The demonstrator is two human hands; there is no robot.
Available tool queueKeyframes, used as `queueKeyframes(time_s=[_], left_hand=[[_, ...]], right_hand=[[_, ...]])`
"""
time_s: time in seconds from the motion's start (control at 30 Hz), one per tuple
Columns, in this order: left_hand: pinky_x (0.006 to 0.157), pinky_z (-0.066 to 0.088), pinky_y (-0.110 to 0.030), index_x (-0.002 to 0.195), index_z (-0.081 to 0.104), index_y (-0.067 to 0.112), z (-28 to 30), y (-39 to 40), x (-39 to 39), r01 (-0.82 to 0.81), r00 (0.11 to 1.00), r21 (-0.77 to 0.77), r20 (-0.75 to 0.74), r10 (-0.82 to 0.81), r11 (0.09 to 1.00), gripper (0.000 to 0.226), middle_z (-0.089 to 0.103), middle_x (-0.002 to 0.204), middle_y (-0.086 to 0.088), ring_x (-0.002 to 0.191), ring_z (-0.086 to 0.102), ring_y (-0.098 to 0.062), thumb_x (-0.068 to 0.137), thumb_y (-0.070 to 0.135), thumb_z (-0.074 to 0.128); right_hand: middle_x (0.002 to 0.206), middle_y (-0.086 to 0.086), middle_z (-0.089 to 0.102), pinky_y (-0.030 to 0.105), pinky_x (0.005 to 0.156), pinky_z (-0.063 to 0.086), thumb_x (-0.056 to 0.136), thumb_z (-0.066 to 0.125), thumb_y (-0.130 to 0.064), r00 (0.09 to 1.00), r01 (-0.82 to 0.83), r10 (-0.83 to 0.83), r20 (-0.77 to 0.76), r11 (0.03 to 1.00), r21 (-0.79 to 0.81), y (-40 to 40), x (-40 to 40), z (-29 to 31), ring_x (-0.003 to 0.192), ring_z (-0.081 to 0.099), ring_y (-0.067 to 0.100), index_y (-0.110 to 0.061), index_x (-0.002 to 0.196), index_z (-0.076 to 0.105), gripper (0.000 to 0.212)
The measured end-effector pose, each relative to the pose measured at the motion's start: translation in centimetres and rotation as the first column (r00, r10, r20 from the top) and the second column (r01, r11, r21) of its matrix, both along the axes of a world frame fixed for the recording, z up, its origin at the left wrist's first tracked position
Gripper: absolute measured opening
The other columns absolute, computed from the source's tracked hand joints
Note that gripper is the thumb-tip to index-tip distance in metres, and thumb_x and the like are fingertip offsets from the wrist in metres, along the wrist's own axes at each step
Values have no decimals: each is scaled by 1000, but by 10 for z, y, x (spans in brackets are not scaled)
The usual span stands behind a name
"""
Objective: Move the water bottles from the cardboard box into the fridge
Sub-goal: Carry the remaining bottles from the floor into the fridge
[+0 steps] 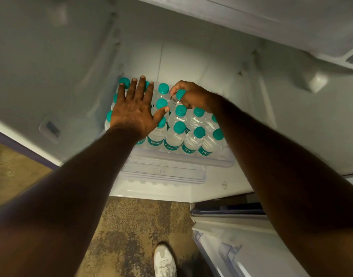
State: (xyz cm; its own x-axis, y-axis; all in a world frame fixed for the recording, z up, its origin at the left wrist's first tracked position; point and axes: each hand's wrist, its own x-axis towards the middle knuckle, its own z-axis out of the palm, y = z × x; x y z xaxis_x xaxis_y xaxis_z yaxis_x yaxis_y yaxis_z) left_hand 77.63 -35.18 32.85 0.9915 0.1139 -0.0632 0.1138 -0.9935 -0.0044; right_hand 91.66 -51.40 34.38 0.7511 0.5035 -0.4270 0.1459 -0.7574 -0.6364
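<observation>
White plastic all round: the fridge stands open, its pale inner walls filling most of the view; at the lower right the door swings out with its shelf ledges showing; below, a mottled brown floor and one pale shoe planted on it. Both bare arms reach in from the near side; the clear shelf inside carries the water bottles, standing upright and packed touching in rows, teal caps up, teal labels facing out along the front edge. No cardboard box in sight from here. Left hand is spread flat, fingers straight and splayed, palm down over the caps on the left of the pack; it grips nothing, and whether it actually presses the caps I cannot tell. Right hand is curled, fingers and thumb closed round the neck of one bottle just under its teal cap; that bottle sits tilted at the back of the group, right behind the middle rows, against its neighbours; whether its base rests on the shelf is hidden by the bottles in front.
</observation>
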Motion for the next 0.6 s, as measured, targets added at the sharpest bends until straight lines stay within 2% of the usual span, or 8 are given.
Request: queueKeyframes(time_s=[0.1,0.2,0.27,0.37,0.5,0.6], left_hand=[[124,-11,-50,159,-17,21,-1,1,-1,0,1000,6,8,0,1000,93,-21,167,-6,154,-17,-29,84,75,-14],[124,-10,-51,159,-16,20,-2,2,-1,-7,1000,19,15,7,1000,93,-20,167,-5,155,-16,-29,84,76,-14],[124,-10,-51,159,-16,20,-1,2,1,-14,1000,14,10,14,1000,95,-20,168,-5,155,-16,-28,83,76,-14],[125,-7,-50,160,-14,20,0,0,1,-20,1000,-13,-5,20,1000,96,-19,168,-5,155,-14,-28,82,77,-12],[125,-2,-49,160,-13,21,3,-1,-1,-34,999,-39,-28,33,999,97,-18,168,-4,156,-12,-28,81,78,-11],[125,-3,-49,160,-13,20,5,-1,-1,-30,999,-28,-36,29,999,98,-18,168,-4,156,-12,-27,80,78,-11]], right_hand=[[133,5,54,42,100,53,97,55,-16,995,54,-51,-85,998,30,-1,-3,5,114,58,24,-34,125,48,35],[133,4,52,38,96,53,95,64,-29,995,70,-65,-80,995,64,0,-5,11,114,56,22,-31,136,38,48],[131,6,54,35,91,54,93,68,-24,995,80,-76,-59,995,63,3,-4,13,114,58,22,-30,138,35,57],[128,8,54,32,89,55,91,65,-13,999,33,-34,-31,999,-8,6,-4,13,113,58,25,-32,142,29,65],[132,9,53,34,91,53,93,65,-15,1000,2,-3,-15,1000,-20,9,-8,15,115,56,25,-35,153,17,79],[138,7,54,36,99,49,96,64,-20,999,-21,21,37,1000,6,8,-12,17,117,55,21,-32,154,24,71]])
